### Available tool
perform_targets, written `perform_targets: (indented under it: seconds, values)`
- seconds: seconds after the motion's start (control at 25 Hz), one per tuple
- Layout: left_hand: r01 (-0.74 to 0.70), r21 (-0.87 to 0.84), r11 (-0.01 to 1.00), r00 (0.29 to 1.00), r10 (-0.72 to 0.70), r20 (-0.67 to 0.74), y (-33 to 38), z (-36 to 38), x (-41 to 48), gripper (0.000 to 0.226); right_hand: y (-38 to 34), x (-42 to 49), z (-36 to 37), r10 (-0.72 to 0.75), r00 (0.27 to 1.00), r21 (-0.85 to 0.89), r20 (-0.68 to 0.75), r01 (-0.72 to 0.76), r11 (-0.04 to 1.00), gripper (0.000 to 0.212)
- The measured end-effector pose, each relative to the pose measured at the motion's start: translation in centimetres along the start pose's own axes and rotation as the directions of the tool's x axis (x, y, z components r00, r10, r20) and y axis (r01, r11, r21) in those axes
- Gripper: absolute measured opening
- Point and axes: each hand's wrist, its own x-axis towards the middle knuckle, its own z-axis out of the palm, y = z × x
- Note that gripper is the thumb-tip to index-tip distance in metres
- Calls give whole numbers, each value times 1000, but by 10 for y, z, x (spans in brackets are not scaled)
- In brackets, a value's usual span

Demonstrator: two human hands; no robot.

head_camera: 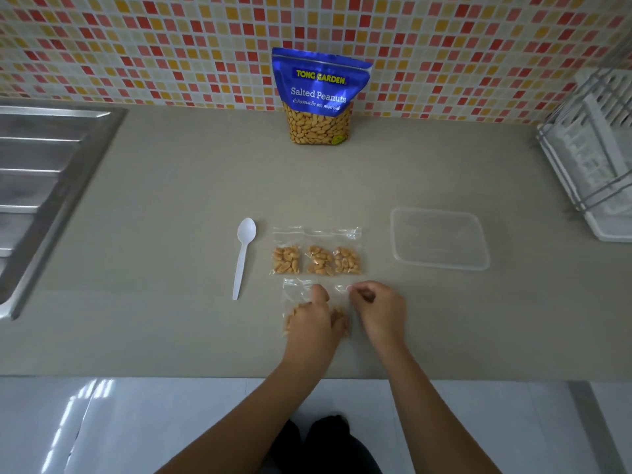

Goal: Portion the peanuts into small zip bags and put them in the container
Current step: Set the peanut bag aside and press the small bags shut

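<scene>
Closest to the counter (171,336) edge, both hands are busy on a fourth bag (296,293), a small clear zip bag lying flat with peanuts in its lower half. The left hand (314,321) lies over the peanuts with a finger reaching up toward the seal; whether it pinches the plastic or only presses it down I cannot tell. The right hand (378,309) has its fingers curled and nips the bag's top edge at the right corner. To my eye this is the sealing step: the portion is in and the zip is being run shut.

Just beyond, at 12 o'clock from that bag, three filled bags (318,256) lie side by side in a row, touching or nearly so. A white plastic spoon (244,258) lies at 10 o'clock, bowl pointing away. At 2 o'clock sits the clear container (441,265), with no bag in it that I can see, so the loading step is not begun.

Next, I'd judge, the seal wants pressing along its whole length, then the bags must be lifted across to 2 o'clock.

Farther off at 12 o'clock the blue peanut pouch (319,97) stands upright against the tiled wall (136,46). A steel sink (51,165) is at 10 o'clock, a dish rack (598,148) far out at 2.
</scene>
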Motion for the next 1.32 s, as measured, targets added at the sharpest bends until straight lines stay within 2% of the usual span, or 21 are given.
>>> perform_targets:
  seconds: [0.16,0.28,0.36,0.48,0.56,0.72,0.8,0.92,1.0,1.12,1.2,1.32]
  values:
    - [-81,198,977,996,88,-29,-2,4,-3,38,2,0,6,-76,996,-69,-51,72,995,16]
    - [-54,115,992,988,70,-137,-17,-13,-1,38,2,-1,0,-114,989,-83,-94,106,991,16]
    - [14,64,998,974,1,-225,-32,-25,4,33,-1,-6,-2,-229,967,-130,-111,214,968,11]
    - [143,80,986,981,-130,-143,-42,-28,5,41,-12,-16,9,-387,920,-223,65,392,893,13]
    - [214,-17,977,973,-215,-89,-40,-23,4,47,-16,-19,19,-375,912,-287,166,409,866,20]
    - [374,-286,882,916,-399,-34,-39,-22,10,50,-21,-15,30,-336,919,-392,203,391,833,28]
    - [406,-297,864,903,-429,-16,-40,-23,13,41,-24,-13,33,-309,923,-424,227,380,822,32]
    - [353,-265,897,924,-378,-49,-45,-21,11,22,-26,-15,34,-311,929,-429,201,369,825,32]
    - [293,-335,895,935,-341,-94,-50,-24,8,12,-24,-15,34,-332,928,-338,169,371,865,30]
    - [219,-519,826,949,-303,-82,-57,-40,7,13,-33,-10,26,-238,956,60,170,231,971,34]
    - [196,-633,749,961,-275,-28,-60,-50,10,13,-46,-5,18,-177,954,271,242,108,956,36]
    - [146,-746,650,982,-186,31,-52,-63,14,11,-67,-1,10,-180,938,431,296,37,901,22]
